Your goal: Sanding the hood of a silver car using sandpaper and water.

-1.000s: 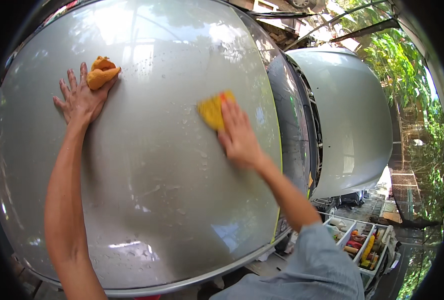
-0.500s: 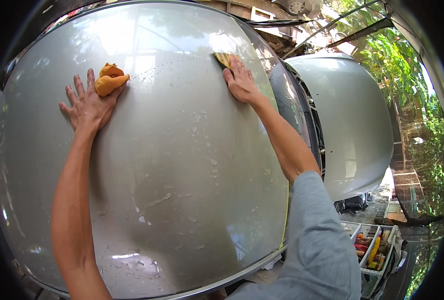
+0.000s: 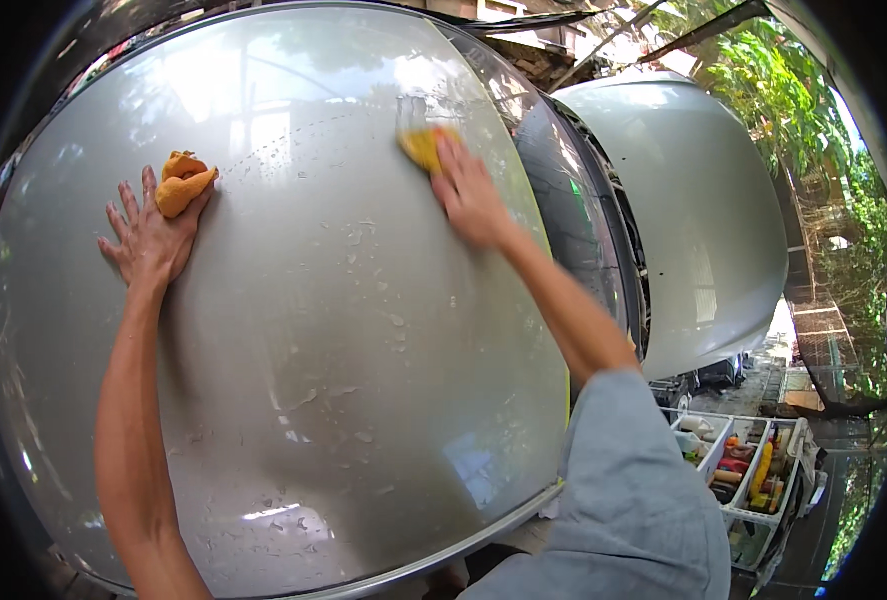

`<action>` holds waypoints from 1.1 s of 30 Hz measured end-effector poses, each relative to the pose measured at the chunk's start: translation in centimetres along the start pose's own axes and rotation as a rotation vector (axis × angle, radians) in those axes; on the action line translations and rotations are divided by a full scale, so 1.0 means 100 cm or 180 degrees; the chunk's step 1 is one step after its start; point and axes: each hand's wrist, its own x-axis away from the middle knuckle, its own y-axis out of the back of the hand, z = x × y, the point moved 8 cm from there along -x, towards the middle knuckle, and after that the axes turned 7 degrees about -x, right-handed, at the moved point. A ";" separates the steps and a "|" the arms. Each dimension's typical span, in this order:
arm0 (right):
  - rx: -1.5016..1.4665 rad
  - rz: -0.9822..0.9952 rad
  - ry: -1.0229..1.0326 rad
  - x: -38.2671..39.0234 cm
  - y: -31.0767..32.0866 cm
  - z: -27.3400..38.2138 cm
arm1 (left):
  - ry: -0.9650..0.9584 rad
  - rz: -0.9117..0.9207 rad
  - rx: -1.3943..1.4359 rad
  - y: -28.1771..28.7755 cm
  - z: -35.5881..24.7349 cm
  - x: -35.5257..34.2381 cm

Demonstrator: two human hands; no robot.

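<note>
A silver car roof [image 3: 304, 330] fills most of the view, wet with scattered drops. My left hand [image 3: 149, 240] lies flat on it at the far left, fingers spread, with a crumpled orange cloth [image 3: 184, 185] pinched between thumb and forefinger. My right hand [image 3: 469, 195] is stretched out to the upper middle of the roof and presses a yellow sponge [image 3: 422, 145] against the paint; only the sponge's far edge shows past my fingers.
The windshield [image 3: 574, 240] and silver hood [image 3: 694, 200] curve away to the right. A white rack of bottles and small items [image 3: 749, 470] stands on the ground at the lower right. Green foliage and a fence [image 3: 824, 200] lie beyond the car.
My right hand slid the sponge up the roof away from me, then a little back toward me. The left hand stayed planted with the cloth.
</note>
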 end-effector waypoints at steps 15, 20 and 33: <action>-0.0106 0.0321 0.0312 0.118 -0.002 0.030 | 0.0055 -0.0078 -0.0139 0.007 0.019 0.000; -0.0008 0.0147 -0.0007 -0.024 0.024 -0.054 | -0.0027 -0.0185 0.0023 -0.001 -0.008 -0.005; -0.0223 -0.0037 -0.0365 -0.055 0.038 -0.098 | -0.0068 -0.0150 -0.0113 -0.006 -0.010 -0.007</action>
